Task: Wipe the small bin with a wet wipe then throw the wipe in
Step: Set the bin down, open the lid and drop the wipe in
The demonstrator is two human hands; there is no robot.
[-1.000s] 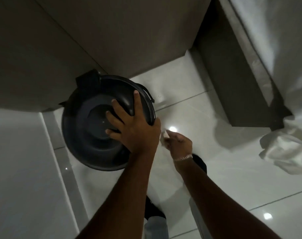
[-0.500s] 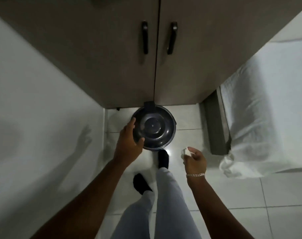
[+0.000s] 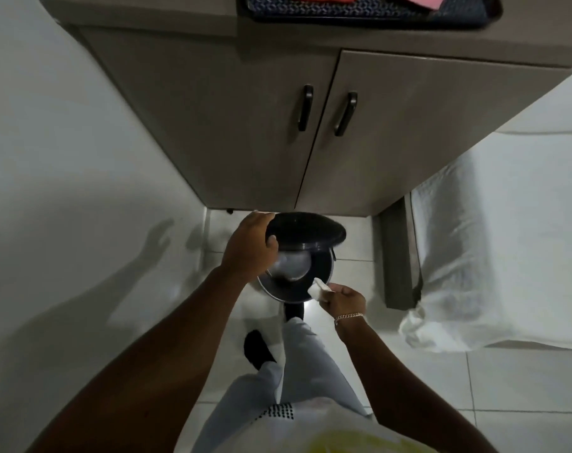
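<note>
A small dark round bin [image 3: 320, 273] stands on the tiled floor in front of a cabinet. Its black lid [image 3: 307, 232] is tilted up and back, and a pale liner shows inside the bin. My left hand [image 3: 250, 246] grips the lid's left edge, thumb under it. My right hand [image 3: 343, 297] pinches a crumpled white wet wipe [image 3: 318, 289] over the bin's near right rim. My right foot in a dark sock sits at the bin's base.
A grey two-door cabinet [image 3: 245, 142] with dark handles stands right behind the bin. A white wall [image 3: 65, 158] runs along the left. A bed with white sheets [image 3: 490, 250] lies on the right. A dark tray [image 3: 359, 14] rests on the cabinet top.
The lid was flat and closed before; my left hand has lifted it open. My right hand has brought the wipe from beside the bin to its rim.
</note>
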